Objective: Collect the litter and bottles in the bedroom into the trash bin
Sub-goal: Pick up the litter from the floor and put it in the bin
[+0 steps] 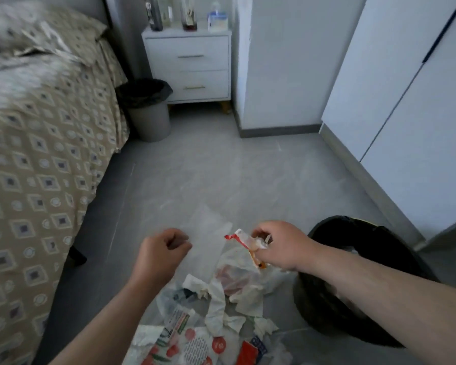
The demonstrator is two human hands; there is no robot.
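Note:
A heap of litter (221, 309) lies on the grey floor in front of me: crumpled tissues, clear plastic bags and printed wrappers. My right hand (279, 245) pinches a clear wrapper with a red edge (244, 239) and holds it above the heap, just left of the trash bin (353, 285). That bin is lined with a black bag, stands at the lower right and is partly hidden by my right forearm. My left hand (161, 251) hovers over the floor to the left of the heap, fingers curled with nothing in them.
A bed (37, 154) with a patterned cover fills the left side. A second grey bin (149, 111) with a black liner stands beside a white nightstand (190, 67) that carries bottles (190, 17). White wardrobe doors (406, 114) line the right.

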